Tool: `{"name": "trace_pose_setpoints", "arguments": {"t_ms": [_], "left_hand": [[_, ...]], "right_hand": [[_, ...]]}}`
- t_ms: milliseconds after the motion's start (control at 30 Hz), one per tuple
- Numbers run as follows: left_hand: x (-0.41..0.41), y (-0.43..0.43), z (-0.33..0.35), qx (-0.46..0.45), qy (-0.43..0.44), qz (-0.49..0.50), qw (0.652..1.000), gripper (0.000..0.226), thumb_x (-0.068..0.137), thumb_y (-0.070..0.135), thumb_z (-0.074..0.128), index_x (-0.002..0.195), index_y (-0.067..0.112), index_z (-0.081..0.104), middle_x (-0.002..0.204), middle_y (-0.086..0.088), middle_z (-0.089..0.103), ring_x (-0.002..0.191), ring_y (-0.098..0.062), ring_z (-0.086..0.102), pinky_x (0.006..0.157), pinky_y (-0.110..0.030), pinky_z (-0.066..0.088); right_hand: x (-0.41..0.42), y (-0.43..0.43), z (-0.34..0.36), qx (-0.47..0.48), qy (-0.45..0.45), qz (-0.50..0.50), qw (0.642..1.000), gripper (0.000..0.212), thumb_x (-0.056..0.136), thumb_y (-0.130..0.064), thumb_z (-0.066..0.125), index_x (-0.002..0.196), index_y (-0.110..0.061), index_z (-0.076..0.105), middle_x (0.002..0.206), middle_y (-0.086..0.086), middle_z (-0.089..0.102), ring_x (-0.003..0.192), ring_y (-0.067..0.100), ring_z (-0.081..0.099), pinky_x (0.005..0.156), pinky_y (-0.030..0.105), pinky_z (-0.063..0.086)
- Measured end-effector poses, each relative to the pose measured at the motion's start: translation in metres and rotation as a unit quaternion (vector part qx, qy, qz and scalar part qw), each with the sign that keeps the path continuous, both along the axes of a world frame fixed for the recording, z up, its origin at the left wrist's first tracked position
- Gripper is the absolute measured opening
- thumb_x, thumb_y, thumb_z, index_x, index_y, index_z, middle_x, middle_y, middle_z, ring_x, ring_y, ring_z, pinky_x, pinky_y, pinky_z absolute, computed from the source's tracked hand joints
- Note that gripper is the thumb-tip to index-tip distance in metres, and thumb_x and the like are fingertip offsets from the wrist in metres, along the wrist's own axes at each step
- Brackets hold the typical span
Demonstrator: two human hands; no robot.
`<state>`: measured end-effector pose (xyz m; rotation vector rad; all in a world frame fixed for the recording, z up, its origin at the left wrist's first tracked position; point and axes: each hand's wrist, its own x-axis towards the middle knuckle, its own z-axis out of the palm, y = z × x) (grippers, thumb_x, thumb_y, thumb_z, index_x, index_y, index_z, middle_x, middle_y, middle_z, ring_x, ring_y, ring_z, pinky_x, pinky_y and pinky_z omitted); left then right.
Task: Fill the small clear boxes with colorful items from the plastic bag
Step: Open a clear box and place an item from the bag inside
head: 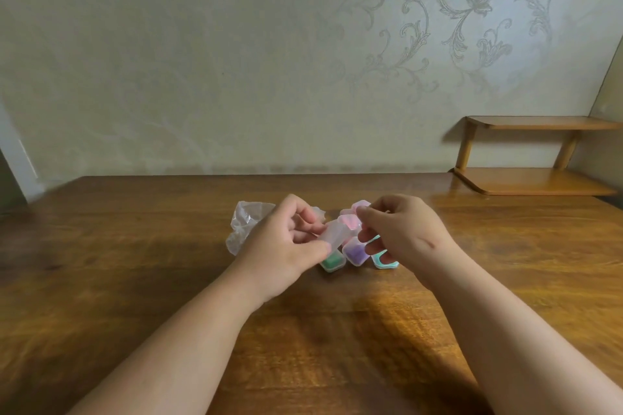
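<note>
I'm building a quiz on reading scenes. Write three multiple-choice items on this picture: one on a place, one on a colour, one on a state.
1. Where does the plastic bag lie?
A. on the floor
B. on the table, beyond the left hand
C. on top of the filled boxes

2. What colour fills the box between the green box and the teal box?
A. purple
B. yellow
C. orange

3. The small clear box is:
A. lying flat on the table
B. held in the left hand, above the table
C. inside the bag

Answers:
1 B: the bag sits crumpled on the wood past the left hand.
2 A: the purple box stands between them.
3 B: the thumb and fingers grip it above the filled boxes.
</note>
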<state>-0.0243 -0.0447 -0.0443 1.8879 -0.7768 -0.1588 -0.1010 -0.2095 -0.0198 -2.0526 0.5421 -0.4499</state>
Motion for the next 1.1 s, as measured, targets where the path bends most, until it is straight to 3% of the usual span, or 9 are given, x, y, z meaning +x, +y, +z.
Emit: {"name": "trace_pose_setpoints", "arguments": {"t_ms": [267,400,500,667,833,933,1033,1100], "left_hand": [[-0.001,0.000,0.001,0.007,-0.018,0.013,1.000,0.028,0.083,0.020,0.075,0.095,0.028,0.051,0.102,0.011,0.067,0.098,-0.004,0.066,0.085,-0.036,0.061],[0.001,0.001,0.000,0.003,-0.020,0.020,1.000,0.027,0.083,0.021,0.074,0.095,0.029,0.051,0.102,0.012,0.067,0.100,-0.005,0.066,0.087,-0.036,0.060],[0.003,0.002,-0.001,-0.003,-0.017,0.021,1.000,0.028,0.083,0.020,0.074,0.096,0.029,0.051,0.103,0.012,0.067,0.101,-0.006,0.067,0.087,-0.038,0.060],[0.004,0.001,-0.001,-0.006,-0.021,0.024,0.999,0.028,0.083,0.020,0.074,0.096,0.029,0.051,0.104,0.012,0.067,0.102,-0.006,0.066,0.088,-0.039,0.060],[0.004,0.001,-0.002,-0.016,-0.018,0.023,0.999,0.025,0.085,0.020,0.072,0.097,0.028,0.051,0.104,0.011,0.066,0.103,-0.008,0.066,0.086,-0.035,0.060],[0.004,0.001,-0.002,-0.020,-0.024,0.026,0.999,0.023,0.087,0.020,0.071,0.097,0.028,0.051,0.101,0.009,0.066,0.100,-0.009,0.066,0.081,-0.030,0.059],[0.005,0.001,-0.003,-0.021,-0.039,0.033,0.998,0.021,0.088,0.017,0.070,0.097,0.028,0.054,0.098,0.008,0.066,0.095,-0.011,0.066,0.074,-0.027,0.059],[0.005,0.001,-0.004,-0.020,-0.047,0.036,0.998,0.021,0.087,0.016,0.069,0.096,0.029,0.055,0.097,0.008,0.066,0.096,-0.010,0.066,0.075,-0.026,0.059]], "right_hand": [[0.000,0.003,0.002,0.051,-0.018,-0.008,0.999,0.024,0.096,-0.033,0.059,0.090,-0.012,0.069,0.075,0.002,0.073,0.061,0.013,0.068,0.060,0.030,0.058],[0.001,0.007,0.003,0.109,-0.036,-0.004,0.993,0.013,0.098,-0.011,0.056,0.098,-0.009,0.069,0.083,0.006,0.073,0.064,0.015,0.070,0.060,0.026,0.061],[0.002,0.008,0.002,0.105,-0.042,0.008,0.994,0.020,0.096,0.000,0.051,0.099,-0.009,0.069,0.084,0.006,0.073,0.061,0.013,0.068,0.060,0.026,0.061],[0.003,0.008,0.002,0.084,-0.028,0.015,0.996,0.021,0.097,-0.004,0.050,0.097,-0.013,0.069,0.085,0.005,0.073,0.068,0.016,0.067,0.062,0.028,0.059],[0.000,0.012,0.002,0.080,-0.038,0.025,0.996,0.038,0.093,0.004,0.034,0.085,-0.007,0.069,0.075,0.008,0.066,0.061,0.017,0.056,0.056,0.031,0.050],[-0.002,0.013,0.003,0.077,-0.021,0.027,0.996,0.031,0.094,-0.008,0.040,0.081,-0.011,0.068,0.064,0.000,0.056,0.059,0.014,0.046,0.052,0.027,0.036],[-0.004,0.014,0.003,0.065,0.042,0.071,0.994,0.039,0.097,-0.048,0.048,0.091,-0.017,0.070,0.051,-0.010,0.056,0.055,0.004,0.051,0.057,0.022,0.034],[-0.003,0.015,0.000,0.047,0.063,0.090,0.993,0.042,0.093,-0.057,0.052,0.091,-0.020,0.073,0.060,-0.006,0.055,0.056,0.004,0.047,0.057,0.021,0.034]]}}
